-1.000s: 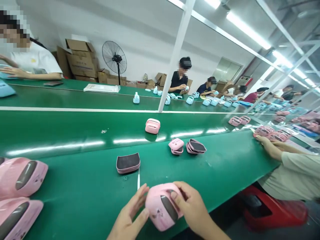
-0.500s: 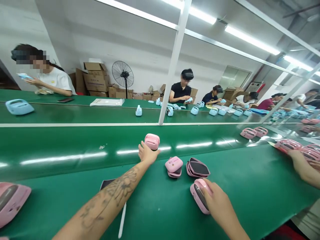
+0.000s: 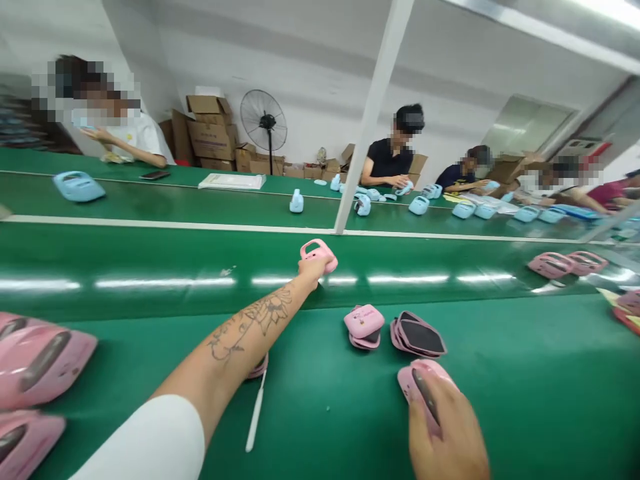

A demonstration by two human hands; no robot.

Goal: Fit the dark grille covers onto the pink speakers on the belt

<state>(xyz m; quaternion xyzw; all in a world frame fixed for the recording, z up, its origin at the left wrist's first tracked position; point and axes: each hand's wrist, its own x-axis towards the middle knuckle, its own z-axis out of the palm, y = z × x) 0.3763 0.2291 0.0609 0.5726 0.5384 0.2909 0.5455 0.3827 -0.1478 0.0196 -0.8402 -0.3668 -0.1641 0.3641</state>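
Stretched far out over the green belt, my left hand (image 3: 311,272) is closed on a pink plastic casing (image 3: 320,251) with a handle loop. Nearer, at the right, my right hand (image 3: 447,427) grips another pink casing (image 3: 409,380) with a dark slot; its palm and fingers cover much of it. Just beyond lie stacked pink-rimmed dark panels (image 3: 421,333). Beside them a small pink cover (image 3: 364,321) with printed marks rests on more panels. Under my left forearm is a thin tool with a white handle (image 3: 255,419), next to a partly hidden pink-rimmed piece (image 3: 259,368).
Several pink casings (image 3: 60,363) stand at the left edge; two more (image 3: 551,265) sit at the far right. A white upright post (image 3: 373,120) rises from the white rail (image 3: 225,227). Beyond it are light blue casings (image 3: 79,187), a fan (image 3: 264,120), cartons and seated co-workers.
The view has swung rightward relative to the left-hand pile, showing more pink casings. The casing in my left hand has turned, showing its loop. A co-worker's hands at right have left view.
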